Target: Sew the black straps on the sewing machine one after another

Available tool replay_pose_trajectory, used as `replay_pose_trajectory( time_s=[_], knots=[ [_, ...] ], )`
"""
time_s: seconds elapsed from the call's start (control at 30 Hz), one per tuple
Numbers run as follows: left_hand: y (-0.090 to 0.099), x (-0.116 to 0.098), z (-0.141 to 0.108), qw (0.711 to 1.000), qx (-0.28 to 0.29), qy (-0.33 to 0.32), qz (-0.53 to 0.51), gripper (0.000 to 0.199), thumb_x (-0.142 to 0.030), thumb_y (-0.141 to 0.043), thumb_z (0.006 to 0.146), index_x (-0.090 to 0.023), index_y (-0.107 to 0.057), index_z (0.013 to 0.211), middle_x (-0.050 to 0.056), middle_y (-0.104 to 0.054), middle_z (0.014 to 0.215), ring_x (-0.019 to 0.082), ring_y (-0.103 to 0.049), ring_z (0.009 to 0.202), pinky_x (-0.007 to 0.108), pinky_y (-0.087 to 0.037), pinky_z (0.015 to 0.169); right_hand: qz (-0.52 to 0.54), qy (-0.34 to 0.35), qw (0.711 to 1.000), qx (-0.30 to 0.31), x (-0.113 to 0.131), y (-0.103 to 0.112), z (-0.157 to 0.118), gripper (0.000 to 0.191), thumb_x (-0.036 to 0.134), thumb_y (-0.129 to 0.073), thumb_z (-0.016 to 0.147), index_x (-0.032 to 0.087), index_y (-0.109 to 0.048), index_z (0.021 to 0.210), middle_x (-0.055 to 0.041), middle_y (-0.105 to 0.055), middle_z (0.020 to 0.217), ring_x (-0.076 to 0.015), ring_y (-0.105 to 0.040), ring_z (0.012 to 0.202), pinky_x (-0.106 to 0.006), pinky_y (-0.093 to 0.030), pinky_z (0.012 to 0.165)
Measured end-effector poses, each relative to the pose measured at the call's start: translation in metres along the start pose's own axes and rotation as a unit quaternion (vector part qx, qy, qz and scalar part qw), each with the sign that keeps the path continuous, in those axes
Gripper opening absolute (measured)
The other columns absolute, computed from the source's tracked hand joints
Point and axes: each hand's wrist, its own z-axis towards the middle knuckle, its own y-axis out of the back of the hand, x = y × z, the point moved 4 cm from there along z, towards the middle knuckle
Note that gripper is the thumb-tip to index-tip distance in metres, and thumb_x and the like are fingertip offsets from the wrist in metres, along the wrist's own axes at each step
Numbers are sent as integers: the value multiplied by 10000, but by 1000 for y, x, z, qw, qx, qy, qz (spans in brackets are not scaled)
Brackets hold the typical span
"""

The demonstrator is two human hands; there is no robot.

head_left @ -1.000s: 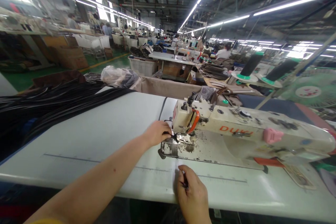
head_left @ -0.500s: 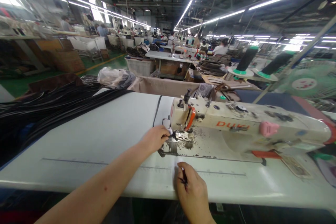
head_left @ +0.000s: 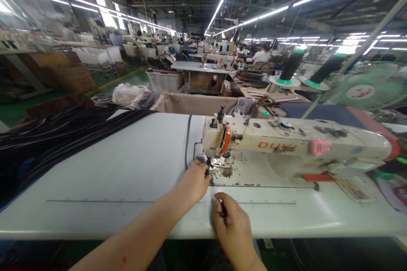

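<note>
My left hand (head_left: 194, 181) is closed at the needle area of a white sewing machine (head_left: 263, 137), its fingers pinching a narrow black strip (head_left: 188, 142). The strip runs back from the fingers across the white table (head_left: 143, 161) to its far edge. Right beside the fingertips is the metal presser foot (head_left: 218, 161). Near the front edge my right hand (head_left: 234, 225) is curled around a small dark pointed tool (head_left: 223, 215), mostly hidden in the palm. Its forefinger and thumb are close to the tabletop.
A thick bundle of long black strips (head_left: 60, 139) lies over the table's left side. Behind the table stands a beige-lined bin (head_left: 193, 103). Two black thread cones (head_left: 291, 67) and a green fan (head_left: 365, 91) are at the right. A printed ruler line (head_left: 104, 201) crosses the table front.
My left hand has come slightly back toward me from the presser foot, with the strip in its fingers. My right hand stays nearly still. The whole view has shifted a little.
</note>
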Motion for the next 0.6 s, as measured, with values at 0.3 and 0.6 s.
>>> replay_pose_trajectory(
  time_s=[0.3,0.6],
  knots=[
    [2,-9,-7,997,27,-31,64,256,-110,-521,914,-159,-701,1090,147,-650,1165,272,-697,1018,375,-550,922,120,-88,988,31,-8,6,1,201,308,-515,990,225,-698,1006,-2,-679,727,-162,-644,626,-239,-503,584],
    [7,-21,-41,982,69,-118,133,501,-299,-830,778,-147,-632,1212,169,-585,1322,340,-640,1185,424,-526,1046,195,-193,960,47,-19,44,-24,323,507,-572,985,247,-750,916,-6,-705,766,-175,-642,683,-239,-519,618]
  ],
)
